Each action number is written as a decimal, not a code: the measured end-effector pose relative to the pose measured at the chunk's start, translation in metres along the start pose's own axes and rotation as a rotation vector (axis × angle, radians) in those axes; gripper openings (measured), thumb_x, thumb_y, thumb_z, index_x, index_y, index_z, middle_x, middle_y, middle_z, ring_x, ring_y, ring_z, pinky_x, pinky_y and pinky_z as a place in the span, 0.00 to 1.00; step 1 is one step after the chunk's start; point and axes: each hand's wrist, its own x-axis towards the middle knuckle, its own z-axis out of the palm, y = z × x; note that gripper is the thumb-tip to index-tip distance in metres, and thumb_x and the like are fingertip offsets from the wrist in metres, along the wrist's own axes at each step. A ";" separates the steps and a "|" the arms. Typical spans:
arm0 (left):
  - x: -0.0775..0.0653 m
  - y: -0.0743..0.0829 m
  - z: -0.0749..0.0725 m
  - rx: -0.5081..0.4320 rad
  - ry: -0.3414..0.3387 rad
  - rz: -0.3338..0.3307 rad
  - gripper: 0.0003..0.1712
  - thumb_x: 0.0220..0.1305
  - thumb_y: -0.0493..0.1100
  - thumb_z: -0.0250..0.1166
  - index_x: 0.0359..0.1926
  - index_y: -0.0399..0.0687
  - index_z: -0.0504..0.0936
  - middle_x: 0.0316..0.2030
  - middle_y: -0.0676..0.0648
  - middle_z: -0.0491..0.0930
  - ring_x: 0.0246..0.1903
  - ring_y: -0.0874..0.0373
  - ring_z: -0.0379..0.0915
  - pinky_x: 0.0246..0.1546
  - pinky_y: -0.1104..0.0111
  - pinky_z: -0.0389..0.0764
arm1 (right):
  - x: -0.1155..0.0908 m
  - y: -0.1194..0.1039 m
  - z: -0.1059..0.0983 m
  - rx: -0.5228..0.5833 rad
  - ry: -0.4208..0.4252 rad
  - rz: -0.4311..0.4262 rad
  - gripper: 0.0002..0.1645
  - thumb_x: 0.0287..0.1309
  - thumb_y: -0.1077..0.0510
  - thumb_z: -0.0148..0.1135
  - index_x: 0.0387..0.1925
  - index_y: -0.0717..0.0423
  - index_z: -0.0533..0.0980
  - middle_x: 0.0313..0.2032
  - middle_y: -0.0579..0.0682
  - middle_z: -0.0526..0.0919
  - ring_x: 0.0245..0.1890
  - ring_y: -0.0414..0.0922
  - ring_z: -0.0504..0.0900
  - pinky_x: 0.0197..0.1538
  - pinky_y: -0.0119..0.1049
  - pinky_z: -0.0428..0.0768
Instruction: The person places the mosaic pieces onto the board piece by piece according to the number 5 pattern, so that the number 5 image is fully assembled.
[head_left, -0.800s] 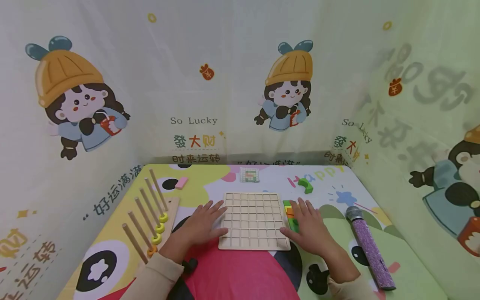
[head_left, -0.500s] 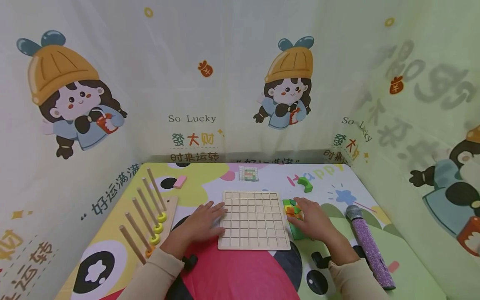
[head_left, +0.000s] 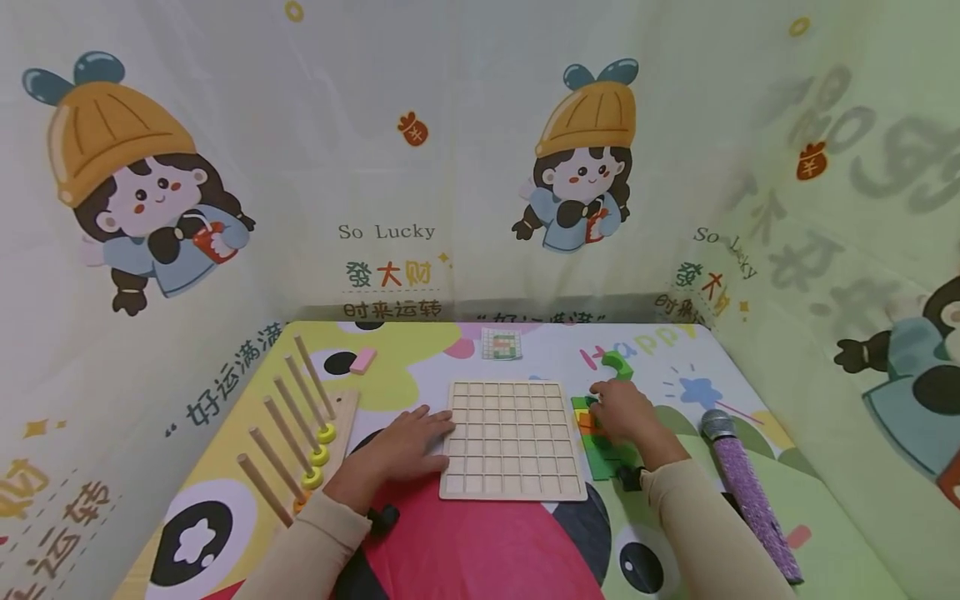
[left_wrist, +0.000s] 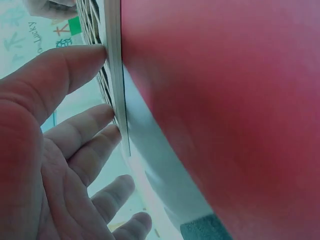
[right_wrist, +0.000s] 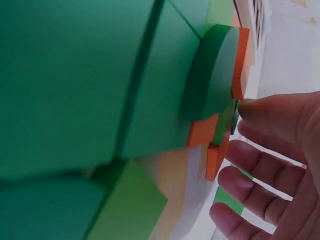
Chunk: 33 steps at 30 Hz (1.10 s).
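A square wooden grid board [head_left: 513, 442] lies flat in the middle of the table. My left hand [head_left: 401, 446] rests at its left side; in the left wrist view the thumb and nearer fingertips meet its edge, fingers spread. Right of the board is a cluster of flat green, orange and yellow blocks [head_left: 600, 458]. Over its far end, my right hand [head_left: 628, 412] has thumb and forefinger closed at a small dark green block [right_wrist: 235, 118], mostly hidden by the fingers. A larger dark green curved block [right_wrist: 212, 75] lies on the cluster in the right wrist view.
At left stands a wooden peg rack [head_left: 347, 412] with yellow and orange rings. A purple microphone [head_left: 753, 500] lies at right. Behind are a pink block [head_left: 363, 361], a pattern card [head_left: 501, 344] and a green arch block [head_left: 618, 365]. A printed curtain [head_left: 480, 167] surrounds the table.
My right hand has left the board's right edge, moved right and forward over the blocks, and drawn its fingers in at a dark green one. The left hand stays at the board.
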 end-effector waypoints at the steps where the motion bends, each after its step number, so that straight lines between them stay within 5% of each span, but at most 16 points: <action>1: 0.000 0.001 0.000 -0.004 -0.006 0.000 0.35 0.65 0.53 0.68 0.72 0.52 0.75 0.75 0.47 0.69 0.77 0.36 0.56 0.75 0.42 0.60 | 0.003 0.000 -0.001 -0.004 -0.016 0.021 0.22 0.68 0.57 0.61 0.60 0.63 0.80 0.52 0.62 0.85 0.47 0.55 0.82 0.55 0.60 0.82; 13: 0.001 0.002 -0.001 -0.052 -0.043 0.005 0.39 0.63 0.55 0.68 0.74 0.52 0.73 0.76 0.48 0.67 0.76 0.37 0.58 0.73 0.42 0.63 | 0.010 -0.002 -0.006 0.026 -0.080 0.142 0.17 0.69 0.58 0.62 0.52 0.67 0.83 0.44 0.59 0.86 0.40 0.53 0.80 0.54 0.57 0.82; 28: 0.006 -0.004 -0.006 -0.061 -0.066 -0.018 0.40 0.62 0.55 0.71 0.74 0.55 0.73 0.77 0.51 0.65 0.76 0.43 0.59 0.72 0.47 0.68 | 0.011 -0.007 -0.003 0.067 0.000 0.048 0.13 0.68 0.63 0.64 0.48 0.68 0.82 0.43 0.61 0.86 0.40 0.53 0.81 0.54 0.55 0.83; 33: 0.003 -0.006 -0.005 -0.080 -0.080 -0.039 0.41 0.62 0.56 0.71 0.75 0.57 0.72 0.78 0.52 0.64 0.77 0.43 0.57 0.72 0.46 0.67 | 0.012 -0.011 -0.001 0.077 -0.022 0.022 0.16 0.68 0.65 0.60 0.55 0.63 0.82 0.46 0.62 0.86 0.42 0.54 0.80 0.55 0.54 0.82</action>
